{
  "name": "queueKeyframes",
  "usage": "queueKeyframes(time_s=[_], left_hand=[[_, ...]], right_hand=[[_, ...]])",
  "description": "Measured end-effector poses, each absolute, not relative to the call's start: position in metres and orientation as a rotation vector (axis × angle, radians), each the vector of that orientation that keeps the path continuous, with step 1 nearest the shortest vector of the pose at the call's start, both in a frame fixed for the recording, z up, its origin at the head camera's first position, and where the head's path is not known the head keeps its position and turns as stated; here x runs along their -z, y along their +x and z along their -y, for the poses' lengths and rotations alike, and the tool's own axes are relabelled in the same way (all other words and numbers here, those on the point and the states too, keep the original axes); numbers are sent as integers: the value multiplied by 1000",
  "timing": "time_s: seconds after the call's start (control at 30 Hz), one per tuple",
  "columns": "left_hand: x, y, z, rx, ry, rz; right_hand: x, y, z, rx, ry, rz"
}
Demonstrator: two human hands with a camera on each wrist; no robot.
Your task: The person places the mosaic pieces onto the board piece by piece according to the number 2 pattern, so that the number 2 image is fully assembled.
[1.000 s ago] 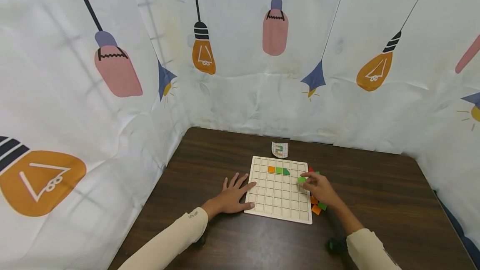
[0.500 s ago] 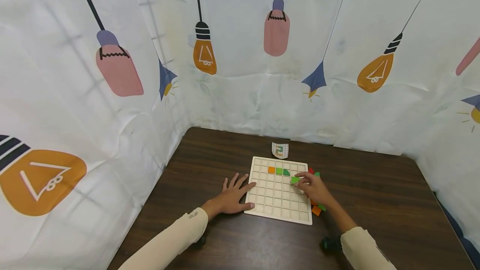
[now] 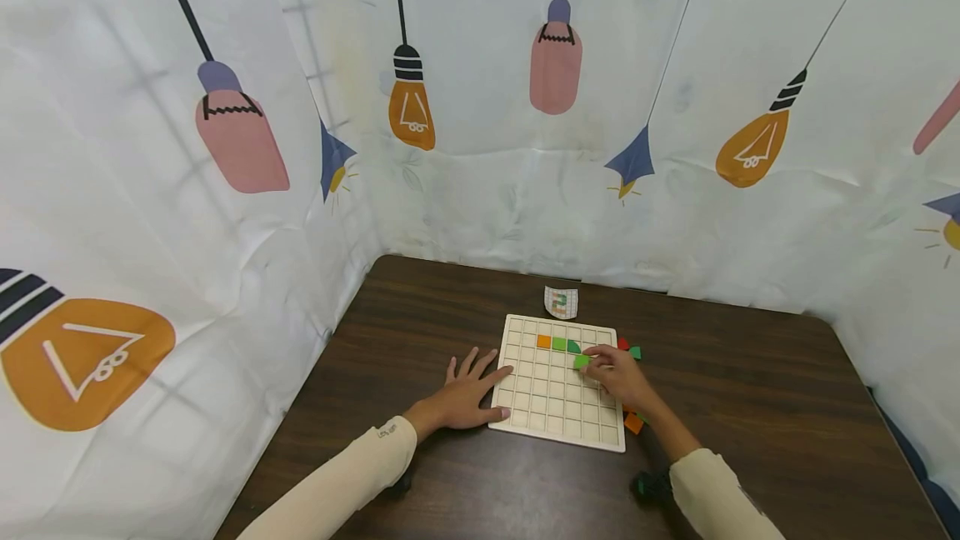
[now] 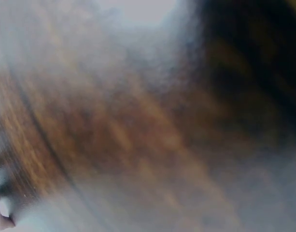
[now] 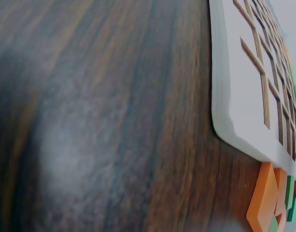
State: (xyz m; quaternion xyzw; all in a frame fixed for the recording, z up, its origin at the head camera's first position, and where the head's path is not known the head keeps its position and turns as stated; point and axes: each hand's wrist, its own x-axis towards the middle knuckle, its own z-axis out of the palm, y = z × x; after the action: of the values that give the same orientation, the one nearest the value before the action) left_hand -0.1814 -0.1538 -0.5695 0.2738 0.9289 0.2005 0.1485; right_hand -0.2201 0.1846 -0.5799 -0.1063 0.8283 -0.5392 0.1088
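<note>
A pale wooden grid board [image 3: 555, 407] lies on the table. My left hand [image 3: 465, 397] is spread flat at its left edge, with thumb and a fingertip on the rim. Between the fingertips of my right hand [image 3: 618, 375] is a light green square tile [image 3: 581, 362], pinched over the board just below the placed pieces. Those form a short row near the top: an orange tile [image 3: 543, 342], a green tile [image 3: 559, 343] and a darker green rounded piece [image 3: 573, 347]. The left wrist view is mostly blurred tabletop; the right wrist view catches only a sliver of fingers at its right edge.
A small curled pattern card [image 3: 561, 302] lies behind the board. Loose pieces lie along the board's right side, among them an orange tile [image 3: 633, 422], a green piece [image 3: 635, 352] and a red piece [image 3: 623, 343]. Printed white cloth [image 3: 480, 215] hangs behind the dark table [image 3: 435, 298].
My right hand has moved left across the board with the light green tile, from the right edge to below the rounded piece. The left hand has stayed in place.
</note>
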Motion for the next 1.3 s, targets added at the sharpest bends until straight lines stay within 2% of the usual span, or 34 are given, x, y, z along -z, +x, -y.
queueKeyframes(time_s=[1.3], left_hand=[[573,-181,154,-564,793,-2684]], right_hand=[[578,-229,-166,1359,-206,-2686]])
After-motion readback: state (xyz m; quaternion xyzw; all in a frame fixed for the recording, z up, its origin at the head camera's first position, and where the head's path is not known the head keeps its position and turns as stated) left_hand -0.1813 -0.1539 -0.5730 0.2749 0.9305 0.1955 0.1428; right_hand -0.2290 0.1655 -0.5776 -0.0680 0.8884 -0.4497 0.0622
